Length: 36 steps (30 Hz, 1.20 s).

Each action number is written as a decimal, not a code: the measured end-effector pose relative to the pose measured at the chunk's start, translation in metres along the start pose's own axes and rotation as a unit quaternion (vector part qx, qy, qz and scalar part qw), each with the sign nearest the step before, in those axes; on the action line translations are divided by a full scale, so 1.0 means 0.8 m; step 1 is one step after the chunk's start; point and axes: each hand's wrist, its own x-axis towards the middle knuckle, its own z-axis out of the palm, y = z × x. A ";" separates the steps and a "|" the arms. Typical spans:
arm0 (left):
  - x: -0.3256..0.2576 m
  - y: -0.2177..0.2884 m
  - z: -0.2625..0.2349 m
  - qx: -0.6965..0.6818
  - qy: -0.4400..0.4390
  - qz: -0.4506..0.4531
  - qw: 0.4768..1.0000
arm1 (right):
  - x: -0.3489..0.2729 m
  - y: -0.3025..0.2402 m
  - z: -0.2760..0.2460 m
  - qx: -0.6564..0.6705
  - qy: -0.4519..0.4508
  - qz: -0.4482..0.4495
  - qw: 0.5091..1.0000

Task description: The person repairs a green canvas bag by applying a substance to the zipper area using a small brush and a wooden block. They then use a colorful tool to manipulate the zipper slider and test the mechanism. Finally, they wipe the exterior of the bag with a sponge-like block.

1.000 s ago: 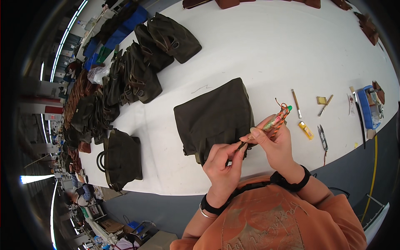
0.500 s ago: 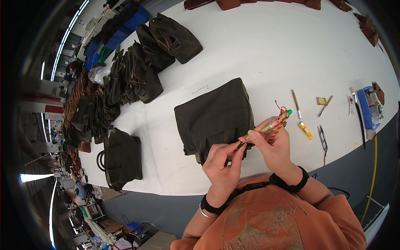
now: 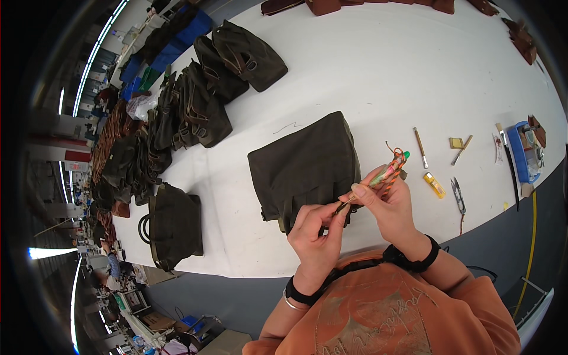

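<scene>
A dark olive fabric bag lies on the white table in front of me. At its near edge my left hand is closed, thumb and fingers pinching a small dark strap end or edge piece of the bag. My right hand grips a slim hand tool with a multicoloured wrapped handle, a green end and an orange-and-dark cord tied on. Its thin shaft points at the spot pinched by my left fingertips. The very tip is hidden between the fingers, so its kind cannot be made out.
Right of the bag lie a brush-like stick, a yellow lighter-sized item, thread snips, a small yellow block and a blue tray. Another dark bag and a row of bags stand at the left.
The tool's green end has shifted slightly up and to the left as my right hand tilts it. My left hand keeps its pinch, and the bag stays in place.
</scene>
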 end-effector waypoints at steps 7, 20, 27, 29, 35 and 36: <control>0.000 -0.002 0.000 0.005 -0.001 0.002 1.000 | -0.002 0.005 0.002 -0.017 0.013 -0.012 1.000; -0.002 -0.002 -0.003 0.004 -0.003 0.006 1.000 | -0.001 -0.001 0.004 0.010 0.017 0.024 1.000; -0.002 -0.003 -0.003 0.007 -0.003 0.010 1.000 | -0.003 0.004 0.005 -0.001 0.015 0.000 1.000; -0.003 -0.003 -0.003 0.008 -0.003 0.009 1.000 | -0.003 0.005 0.005 -0.003 0.014 -0.001 1.000; -0.002 -0.004 -0.001 0.010 -0.001 0.004 1.000 | -0.007 0.008 0.007 -0.070 0.012 -0.045 0.996; -0.003 -0.005 -0.001 0.014 -0.001 0.003 1.000 | -0.008 0.009 0.008 -0.092 0.012 -0.060 0.994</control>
